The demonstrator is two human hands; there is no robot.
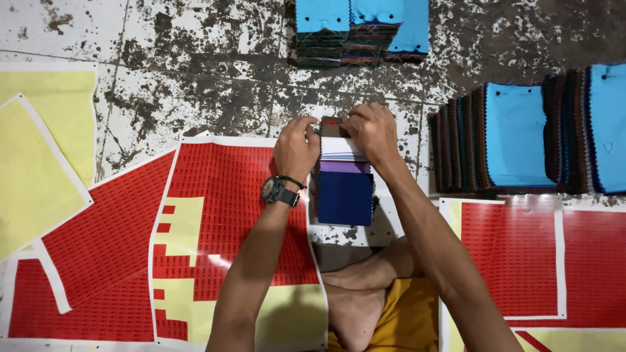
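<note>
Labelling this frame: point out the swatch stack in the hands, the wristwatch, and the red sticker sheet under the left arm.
Swatch stack (345, 195), head view, on the dark blue top swatch.
Wristwatch (272, 190), head view, on the dial at the left wrist.
Red sticker sheet (225, 195), head view, on its red printed area.

light: bright, even, from overhead | shadows: soft, short, falling toward the viewer beneath the fingers (306, 127) and forearms | glare: pale sheen on the glossy red sheet (222, 195) left of the fingers, another on the sheet to their right | focus: sharp at centre | edges: slight wide-angle stretch, mild softness
</note>
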